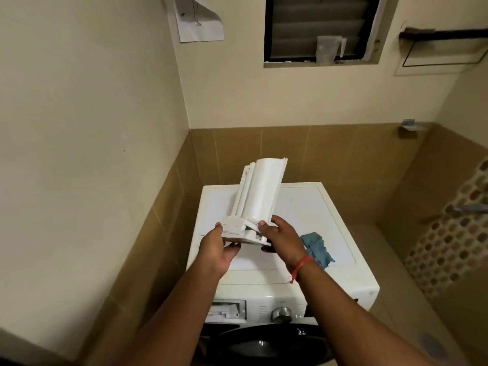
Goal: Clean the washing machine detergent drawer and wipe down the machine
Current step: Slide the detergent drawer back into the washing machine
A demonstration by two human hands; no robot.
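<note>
The white detergent drawer point(260, 191) is out of the machine and held above its top, underside facing me, long body tilted up and away. My left hand point(215, 249) grips the drawer's front panel from the left, thumb on the upper edge. My right hand point(284, 237) grips the same front end from the right, a red thread around its wrist. The white washing machine point(330, 207) stands below, its drawer slot point(228, 310) open at the front left. A crumpled blue cloth point(317, 248) lies on the machine's top at the right.
A control knob point(282, 313) and the dark round door point(264, 344) are on the machine's front. Walls close in at the left and behind. A clear measuring jug point(328, 48) stands on the window sill. A white perforated basket point(449, 233) is at the right.
</note>
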